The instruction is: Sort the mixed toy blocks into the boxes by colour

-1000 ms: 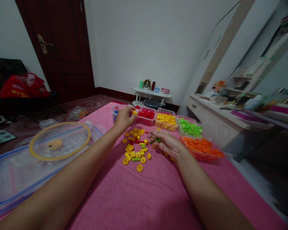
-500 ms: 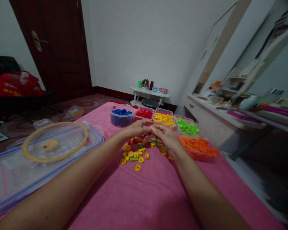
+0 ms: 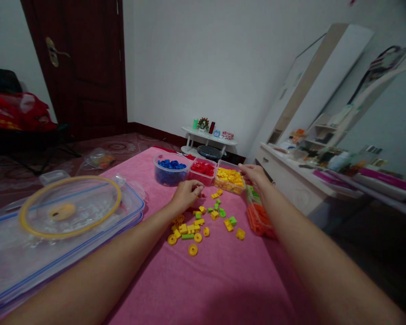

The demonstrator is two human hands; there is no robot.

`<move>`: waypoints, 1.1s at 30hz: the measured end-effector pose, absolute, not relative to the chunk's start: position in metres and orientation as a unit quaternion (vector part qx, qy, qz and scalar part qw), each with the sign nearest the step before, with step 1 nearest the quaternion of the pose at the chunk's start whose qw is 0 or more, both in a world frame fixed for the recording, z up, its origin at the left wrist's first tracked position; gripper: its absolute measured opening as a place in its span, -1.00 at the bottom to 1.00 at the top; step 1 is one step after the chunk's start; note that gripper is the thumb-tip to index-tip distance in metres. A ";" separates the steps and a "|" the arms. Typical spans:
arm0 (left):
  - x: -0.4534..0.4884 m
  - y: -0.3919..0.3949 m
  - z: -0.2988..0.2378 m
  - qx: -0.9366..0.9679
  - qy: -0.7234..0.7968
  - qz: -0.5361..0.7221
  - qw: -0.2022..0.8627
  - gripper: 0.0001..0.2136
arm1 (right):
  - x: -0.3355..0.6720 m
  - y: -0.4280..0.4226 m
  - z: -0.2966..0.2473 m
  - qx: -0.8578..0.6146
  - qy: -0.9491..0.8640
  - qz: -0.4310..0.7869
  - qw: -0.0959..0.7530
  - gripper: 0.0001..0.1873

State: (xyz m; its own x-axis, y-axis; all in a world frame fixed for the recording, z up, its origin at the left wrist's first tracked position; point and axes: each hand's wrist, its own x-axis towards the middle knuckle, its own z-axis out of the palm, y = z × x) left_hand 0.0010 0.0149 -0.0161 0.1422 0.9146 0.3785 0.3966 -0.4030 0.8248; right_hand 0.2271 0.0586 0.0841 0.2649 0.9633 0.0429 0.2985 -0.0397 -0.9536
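A loose pile of small yellow, green and red bricks (image 3: 203, 221) lies on the pink cloth (image 3: 206, 280). My left hand (image 3: 186, 195) rests at the pile's far edge, fingers pinched together on something too small to make out. My right hand (image 3: 253, 173) reaches over the yellow-brick tub (image 3: 229, 179) and the green-brick tub (image 3: 253, 195); its fingers are curled and partly hidden. A round blue-brick tub (image 3: 171, 169), a red-brick tub (image 3: 202, 170) and an orange-brick tub (image 3: 257, 220) stand around them.
Clear plastic lids, one with a yellow ring (image 3: 67, 205), lie stacked at the left. A white dresser (image 3: 291, 180) stands to the right, a low white side table (image 3: 208, 135) at the back, a dark door (image 3: 84, 67) at the far left.
Both hands were together over the pile half a second ago. The right hand has moved away to the tubs at the back right; the left has dropped onto the pile's far edge.
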 end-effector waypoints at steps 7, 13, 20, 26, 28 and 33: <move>0.005 0.014 -0.033 0.734 0.469 0.432 0.232 -0.74 | 0.301 0.073 0.098 -0.695 -0.399 0.383 0.459 -0.61; 0.007 0.009 -0.031 0.738 0.495 0.405 0.217 -0.74 | 0.343 0.076 0.102 -0.693 -0.353 0.406 0.480 -0.34; 0.007 0.007 -0.029 0.742 0.505 0.389 0.207 -0.76 | 0.342 0.095 0.094 -0.709 -0.394 0.309 0.497 -0.36; 0.007 0.008 -0.030 0.744 0.510 0.382 0.200 -0.77 | 0.284 0.102 0.080 -0.616 -0.581 0.423 0.324 -0.30; 0.007 0.009 -0.030 0.745 0.513 0.378 0.197 -0.78 | 0.266 0.104 0.074 -0.596 -0.621 0.433 0.267 -0.26; 0.007 0.007 -0.028 0.743 0.520 0.370 0.202 -0.78 | 0.243 0.117 0.058 -0.605 -0.646 0.417 0.207 -0.26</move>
